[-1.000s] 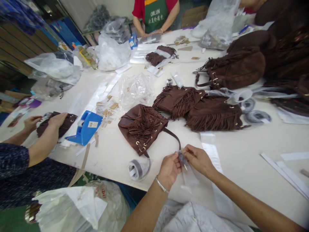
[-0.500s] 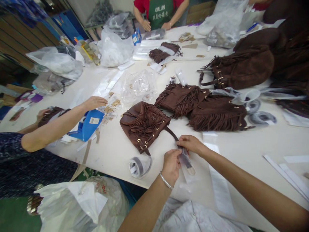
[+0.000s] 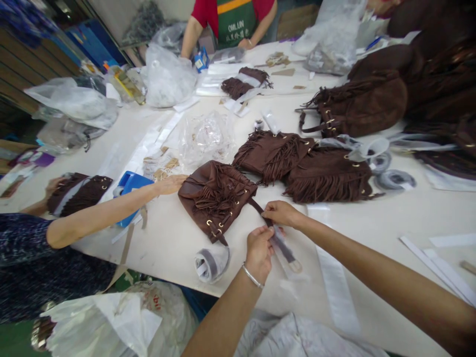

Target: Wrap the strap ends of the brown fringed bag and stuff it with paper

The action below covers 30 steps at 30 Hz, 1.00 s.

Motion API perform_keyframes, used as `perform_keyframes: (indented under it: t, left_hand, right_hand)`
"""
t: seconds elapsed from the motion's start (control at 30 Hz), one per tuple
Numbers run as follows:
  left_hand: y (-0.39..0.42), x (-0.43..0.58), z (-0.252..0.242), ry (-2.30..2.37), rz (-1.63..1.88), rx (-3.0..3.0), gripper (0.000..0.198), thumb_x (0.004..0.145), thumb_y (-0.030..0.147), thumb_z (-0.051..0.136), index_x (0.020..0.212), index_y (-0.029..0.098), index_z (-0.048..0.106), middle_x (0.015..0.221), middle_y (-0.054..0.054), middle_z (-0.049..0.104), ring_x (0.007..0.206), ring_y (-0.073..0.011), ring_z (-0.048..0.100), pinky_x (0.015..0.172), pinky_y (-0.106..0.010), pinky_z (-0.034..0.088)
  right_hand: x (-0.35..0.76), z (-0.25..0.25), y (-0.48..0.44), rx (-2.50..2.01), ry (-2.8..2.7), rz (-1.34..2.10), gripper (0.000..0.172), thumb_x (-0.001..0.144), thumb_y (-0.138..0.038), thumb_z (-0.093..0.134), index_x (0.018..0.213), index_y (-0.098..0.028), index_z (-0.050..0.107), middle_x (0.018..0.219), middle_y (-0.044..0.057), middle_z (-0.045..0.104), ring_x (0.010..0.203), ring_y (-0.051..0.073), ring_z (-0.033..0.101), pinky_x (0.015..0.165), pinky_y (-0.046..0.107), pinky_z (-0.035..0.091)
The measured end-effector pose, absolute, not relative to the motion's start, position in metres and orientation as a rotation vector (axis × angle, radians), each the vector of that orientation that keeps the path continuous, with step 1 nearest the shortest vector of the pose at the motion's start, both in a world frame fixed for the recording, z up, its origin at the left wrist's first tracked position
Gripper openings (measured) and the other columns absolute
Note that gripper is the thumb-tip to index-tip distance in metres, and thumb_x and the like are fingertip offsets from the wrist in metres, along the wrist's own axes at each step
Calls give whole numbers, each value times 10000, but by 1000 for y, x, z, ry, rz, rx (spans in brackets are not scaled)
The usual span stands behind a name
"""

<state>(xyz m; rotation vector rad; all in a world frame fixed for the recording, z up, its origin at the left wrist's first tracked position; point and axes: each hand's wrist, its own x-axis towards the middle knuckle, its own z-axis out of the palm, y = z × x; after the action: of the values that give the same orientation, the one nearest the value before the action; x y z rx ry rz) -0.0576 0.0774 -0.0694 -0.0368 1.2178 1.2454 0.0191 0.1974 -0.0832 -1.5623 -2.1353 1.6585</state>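
A brown fringed bag (image 3: pixel 219 196) lies on the table in front of me, with gold eyelets along its rim. Its dark strap (image 3: pixel 256 205) runs out toward my hands, and the strap's far part sits in a clear plastic sleeve (image 3: pixel 284 248). My right hand (image 3: pixel 283 214) pinches the strap near the sleeve's mouth. Just below it, my left hand (image 3: pixel 260 248), with a silver bangle at the wrist, is closed on the sleeved strap; its fingertips partly hide the sleeve's opening. A rolled, plastic-wrapped strap end (image 3: pixel 211 264) rests by the bag's lower corner.
Two more fringed bags (image 3: pixel 329 176) lie behind, with wrapped strap rolls (image 3: pixel 394 179) at their right. At left, a co-worker's arm (image 3: pixel 111 215) reaches across a blue holder (image 3: pixel 130 186). Crumpled clear plastic (image 3: pixel 206 136) and white strips (image 3: pixel 336 282) lie on the table (image 3: pixel 383 223).
The view has shifted slightly. My right hand has moved a little up the strap, and more of the sleeve shows. The co-worker's hand at left has reached rightward to near the bag.
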Motion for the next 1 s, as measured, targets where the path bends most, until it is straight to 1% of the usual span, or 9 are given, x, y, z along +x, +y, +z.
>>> perform_keyframes:
  t: [0.1,0.2,0.3,0.4,0.63,0.7,0.8,0.87,1.0]
  left_hand:
    - [83,-60,-71,1213,1270,-34,141,683,188,654,807,131,622,722,-94,696,672,-185,655,650,-292,470]
    - [89,-60,-73,1198,1284,-37,137,699,180,631,826,128,619,720,-101,695,683,-193,660,647,-297,474]
    - [92,-62,-74,1181,1324,-49,161,692,180,646,843,129,626,750,-99,701,719,-195,665,668,-296,479]
    - [93,-66,-73,1181,1354,-73,165,680,187,676,831,137,633,744,-88,699,731,-192,666,686,-293,481]
    - [97,-77,-76,1174,1336,-115,90,674,126,683,750,136,634,702,-74,683,678,-171,654,662,-275,489]
    - [100,-81,-76,1171,1354,-126,81,681,113,686,738,134,632,694,-58,675,656,-147,643,659,-254,489]
    - [106,-90,-72,1160,1402,-141,63,720,82,656,760,126,638,723,-49,679,649,-117,635,679,-228,496]
    - [109,-94,-70,1154,1421,-157,73,751,46,605,762,110,638,742,-65,684,663,-122,644,707,-237,513]
    - [112,-94,-67,1165,1420,-188,142,792,14,528,716,91,620,714,-92,679,666,-151,654,747,-303,550]
  right_hand:
    - [18,-78,198,-1499,-2172,1753,200,755,-345,579,626,-194,558,412,-49,514,400,105,483,430,208,338]
    - [18,-72,204,-1419,-2238,1823,239,758,-358,581,586,-197,540,396,-45,516,388,104,480,418,205,327]
    - [11,-70,213,-1437,-2303,1692,251,747,-383,617,590,-196,559,408,-38,531,398,101,481,432,210,319]
    - [4,-75,215,-1460,-2302,1627,216,758,-351,596,612,-194,566,413,-42,525,390,95,473,438,213,317]
    - [0,-77,210,-1351,-2218,1836,242,709,-323,624,548,-185,506,405,-57,472,405,87,436,439,209,320]
    - [4,-73,207,-1319,-2176,1853,277,747,-388,605,586,-182,514,455,-51,498,454,88,456,470,205,349]
    - [22,-65,186,-1281,-2002,1872,353,829,-530,514,815,-182,574,673,-17,619,606,107,543,549,208,415]
    - [40,-61,162,-1218,-1822,1987,418,829,-579,522,942,-179,568,807,17,663,695,127,584,587,220,440]
    - [74,-58,114,-1085,-1459,2377,418,822,-559,577,930,-156,554,848,65,694,704,144,623,616,240,464]
